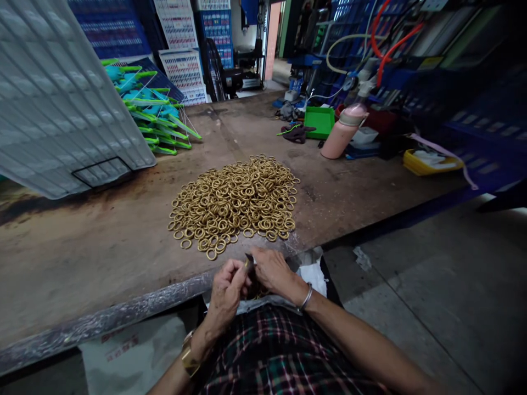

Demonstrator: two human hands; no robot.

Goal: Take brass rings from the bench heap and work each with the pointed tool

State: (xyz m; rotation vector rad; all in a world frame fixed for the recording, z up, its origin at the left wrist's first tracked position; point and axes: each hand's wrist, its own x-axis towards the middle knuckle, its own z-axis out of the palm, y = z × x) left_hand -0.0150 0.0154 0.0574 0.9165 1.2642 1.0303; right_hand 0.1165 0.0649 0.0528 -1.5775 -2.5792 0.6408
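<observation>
My left hand (226, 288) is closed at the table's front edge, thumb and fingers pinching a brass-coloured ring (247, 264) that is mostly hidden. Close beside it, my right hand (274, 270) is wrapped round a small knife; only its dark pointed blade (249, 257) shows, up against the left fingertips. Just beyond both hands a wide heap of brass-coloured rings (239, 197) lies on the wooden table (346, 203), with a few loose ones at its near side. Below the hands, a pale cloth or bag (313, 278) covers the lap, and more rings show dimly there.
A translucent ribbed crate (74, 104) stands tilted at the left, beside green and turquoise plastic pieces (158, 112). A pink bottle (343, 133), a green tray (320, 122), a dark glove (297, 133) and a yellow tray (430, 162) are at the right. A fan (218, 71) stands behind.
</observation>
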